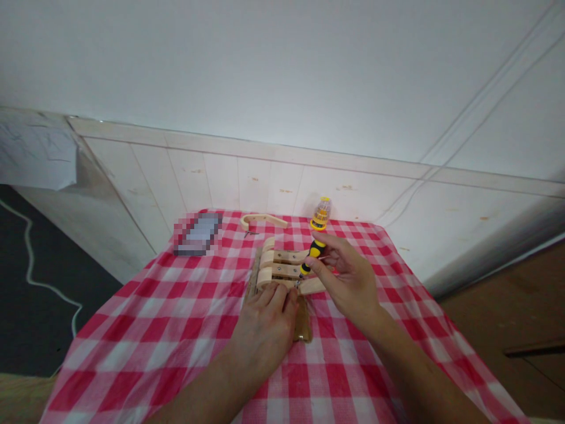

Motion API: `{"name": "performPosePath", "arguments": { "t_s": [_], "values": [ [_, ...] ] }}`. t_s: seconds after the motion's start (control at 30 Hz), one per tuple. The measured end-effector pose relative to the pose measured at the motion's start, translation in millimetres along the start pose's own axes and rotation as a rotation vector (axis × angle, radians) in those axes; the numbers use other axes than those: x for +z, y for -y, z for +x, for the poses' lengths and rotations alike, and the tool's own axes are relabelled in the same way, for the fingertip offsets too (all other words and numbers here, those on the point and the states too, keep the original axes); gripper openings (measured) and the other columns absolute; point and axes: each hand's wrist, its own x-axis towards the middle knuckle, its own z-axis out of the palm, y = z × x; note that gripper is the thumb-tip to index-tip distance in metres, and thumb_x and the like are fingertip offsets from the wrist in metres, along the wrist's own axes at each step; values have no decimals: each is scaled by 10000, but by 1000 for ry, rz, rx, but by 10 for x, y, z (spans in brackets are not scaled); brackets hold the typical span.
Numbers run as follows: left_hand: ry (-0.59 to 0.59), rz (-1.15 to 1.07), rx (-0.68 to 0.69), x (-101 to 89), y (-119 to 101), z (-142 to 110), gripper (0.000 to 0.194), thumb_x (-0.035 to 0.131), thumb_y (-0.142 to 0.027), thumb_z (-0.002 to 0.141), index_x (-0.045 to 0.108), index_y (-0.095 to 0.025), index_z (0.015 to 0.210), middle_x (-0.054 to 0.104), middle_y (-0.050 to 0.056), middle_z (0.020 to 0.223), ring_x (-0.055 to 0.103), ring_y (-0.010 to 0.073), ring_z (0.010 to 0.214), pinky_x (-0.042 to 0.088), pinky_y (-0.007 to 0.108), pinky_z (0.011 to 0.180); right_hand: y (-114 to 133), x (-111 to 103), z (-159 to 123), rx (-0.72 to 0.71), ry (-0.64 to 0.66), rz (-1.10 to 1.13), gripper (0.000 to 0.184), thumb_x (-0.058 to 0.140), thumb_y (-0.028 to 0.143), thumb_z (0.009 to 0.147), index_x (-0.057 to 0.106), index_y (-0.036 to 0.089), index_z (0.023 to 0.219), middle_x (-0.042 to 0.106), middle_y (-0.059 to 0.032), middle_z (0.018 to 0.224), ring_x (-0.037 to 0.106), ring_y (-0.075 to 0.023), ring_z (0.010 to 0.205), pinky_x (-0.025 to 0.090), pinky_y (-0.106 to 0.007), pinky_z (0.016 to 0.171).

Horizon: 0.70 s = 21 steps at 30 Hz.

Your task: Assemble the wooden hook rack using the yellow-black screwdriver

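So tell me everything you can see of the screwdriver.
The screwdriver has a bulging yellow-and-black handle, plastic by its look, and a short metallic shaft. The right hand grips the handle. It tilts, tip down at the nearest pale wooden piece, close to the left hand. Whether it sits in a screw is too small to tell.

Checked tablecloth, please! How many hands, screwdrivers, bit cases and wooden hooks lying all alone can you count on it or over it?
Hands: 2 (left hand, right hand)
Screwdriver: 1
Bit case: 1
Lone wooden hook: 1
Total: 5
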Motion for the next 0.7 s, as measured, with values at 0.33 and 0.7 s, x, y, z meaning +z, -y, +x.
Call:
{"name": "performPosePath", "arguments": {
  "t_s": [0.33,0.7],
  "values": [
    [-11,-5,-6,-13,-5,5,224,593,-102,942,697,-91,1140,705,119,981,699,271,922,635,433,785,54,-25,-58,-4,13,46,318,663,296,961,627,302,1277,738,-62,1113,770,-210,921,656,-403,842],
    [-33,-24,-2,-7,-4,12,229,589,-79,925,695,-82,1128,702,116,958,704,279,898,642,454,766,18,14,-34,-107,-17,-91,383,729,219,907,658,315,1270,754,-36,1067,752,-191,835,654,-344,754]
  ]
}}
